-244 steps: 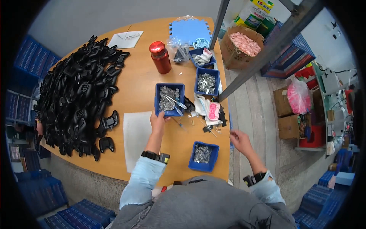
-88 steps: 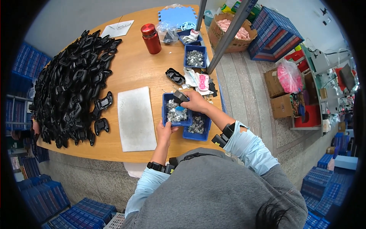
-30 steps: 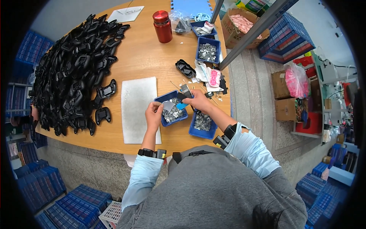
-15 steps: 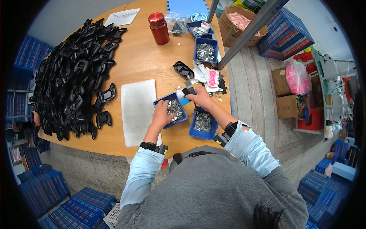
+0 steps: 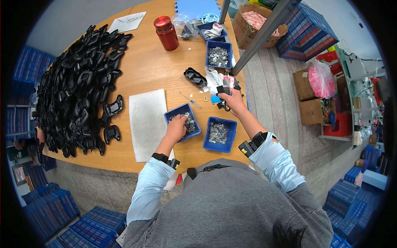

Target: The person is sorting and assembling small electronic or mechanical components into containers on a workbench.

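Observation:
My left hand (image 5: 177,127) reaches into a blue plastic tray (image 5: 198,133) of small silver metal parts (image 5: 190,125). Its fingers are curled down among the parts; whatever they pinch is hidden. My right hand (image 5: 233,101) is closed on a grey and black object with a blue piece (image 5: 215,99), whose kind I cannot make out. It is over the right side of the table, by a white cloth (image 5: 212,80) and a pink item. A second blue tray of silver parts (image 5: 218,133) stands between my forearms. A thin tool with a blue end (image 5: 194,103) lies just beyond the left tray.
Black game controller shells (image 5: 82,91) are heaped on the left. A white foam sheet (image 5: 148,124) lies beside the left tray. One open black shell (image 5: 194,77), a red canister (image 5: 166,34) and another parts tray (image 5: 219,55) are farther back. A metal post (image 5: 264,37) rises at the right edge.
My right hand has moved away from the left tray, outward and to the right, with the grey and black object. My left hand stays in the tray. The thin blue-ended tool is now uncovered.

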Demonstrator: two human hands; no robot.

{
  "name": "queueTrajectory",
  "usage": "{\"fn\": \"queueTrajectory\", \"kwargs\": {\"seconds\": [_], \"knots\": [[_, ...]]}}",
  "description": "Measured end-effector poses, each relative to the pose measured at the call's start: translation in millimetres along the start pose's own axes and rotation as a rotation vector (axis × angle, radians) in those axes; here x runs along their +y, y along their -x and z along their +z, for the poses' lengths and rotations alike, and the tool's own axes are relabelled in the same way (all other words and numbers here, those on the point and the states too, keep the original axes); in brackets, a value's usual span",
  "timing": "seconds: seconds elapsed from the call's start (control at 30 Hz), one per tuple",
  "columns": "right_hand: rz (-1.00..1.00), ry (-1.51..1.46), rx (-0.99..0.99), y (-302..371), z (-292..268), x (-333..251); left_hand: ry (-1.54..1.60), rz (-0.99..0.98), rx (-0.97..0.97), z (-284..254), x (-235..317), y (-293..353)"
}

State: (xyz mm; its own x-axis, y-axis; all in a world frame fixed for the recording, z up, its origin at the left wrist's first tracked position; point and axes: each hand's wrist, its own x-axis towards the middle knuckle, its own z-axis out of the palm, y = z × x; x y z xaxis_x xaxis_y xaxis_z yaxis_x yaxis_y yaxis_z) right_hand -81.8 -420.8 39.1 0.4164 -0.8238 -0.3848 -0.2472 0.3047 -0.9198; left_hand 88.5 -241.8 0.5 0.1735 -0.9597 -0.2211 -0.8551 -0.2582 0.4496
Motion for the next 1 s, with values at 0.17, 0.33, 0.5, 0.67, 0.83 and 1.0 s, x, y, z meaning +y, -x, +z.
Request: {"fn": "queueTrajectory", "kwargs": {"seconds": [0.17,0.33,0.5,0.67,0.83,1.0], "knots": [[-0.010,-0.013,0.003,4,-3,-2,0.121,0.023,-0.045,-10,4,12],[-0.002,-0.008,-0.004,10,-2,-6,0.028,-0.085,0.132,-13,10,16],[0.026,-0.010,-0.026,18,2,-13,-0.135,-0.097,-0.033,-7,15,0],[-0.028,0.007,-0.038,19,-1,-6,-0.166,-0.042,-0.049,5,5,-8],[-0.003,-0.010,-0.030,12,-4,4,0.280,-0.110,0.052,-5,-9,-3],[-0.006,-0.041,-0.007,13,-4,-2,0.093,-0.126,-0.017,-27,-1,4]]}}
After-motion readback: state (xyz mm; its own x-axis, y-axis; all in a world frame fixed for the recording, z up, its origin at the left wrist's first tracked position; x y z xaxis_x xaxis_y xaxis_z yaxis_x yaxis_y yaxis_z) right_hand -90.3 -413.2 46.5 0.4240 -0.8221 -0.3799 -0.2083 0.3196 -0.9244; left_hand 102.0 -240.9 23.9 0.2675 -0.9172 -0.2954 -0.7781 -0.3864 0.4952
